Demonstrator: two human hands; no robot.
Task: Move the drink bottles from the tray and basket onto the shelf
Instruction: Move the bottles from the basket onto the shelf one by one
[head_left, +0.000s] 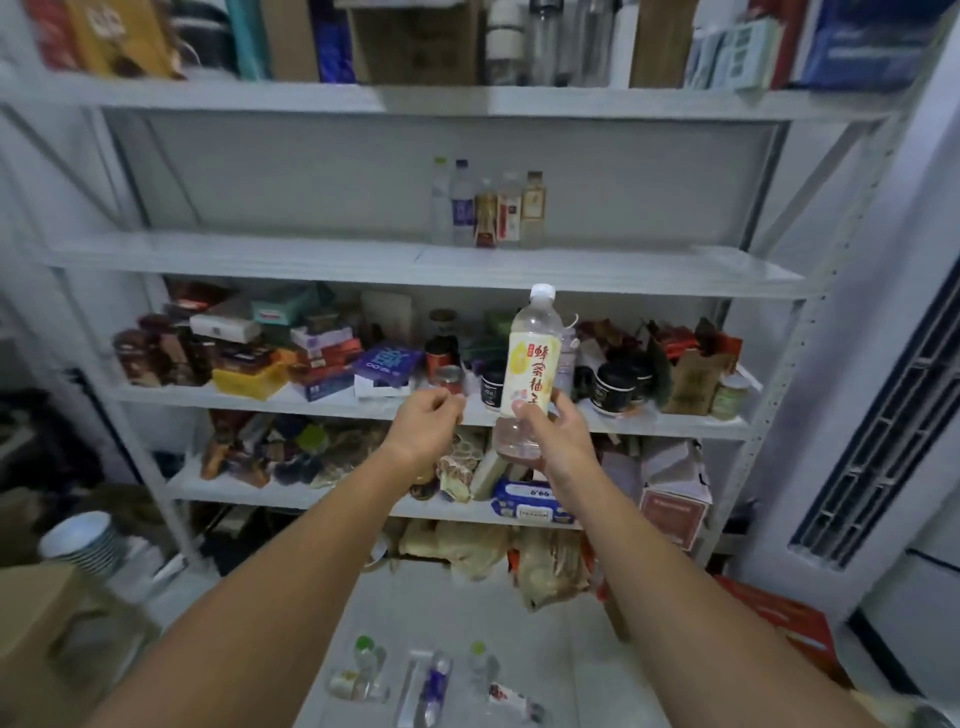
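My right hand (553, 441) grips a clear drink bottle (531, 364) with a white cap and a yellow label, upright in front of the shelving. My left hand (426, 431) hovers just left of it, fingers loosely curled, holding nothing. On the white shelf (311, 257) above, several drink bottles (491, 210) stand in a group toward the back. At the bottom of the view several more bottles (431, 680) stand and lie on a pale surface; whether that is a tray I cannot tell.
The shelf below (291, 397) is crowded with boxes, jars and cans. Lower shelves hold bags and packets. Stacked bowls (83, 540) and a cardboard box (47, 623) sit at the left; a red box (784, 623) lies on the floor at the right.
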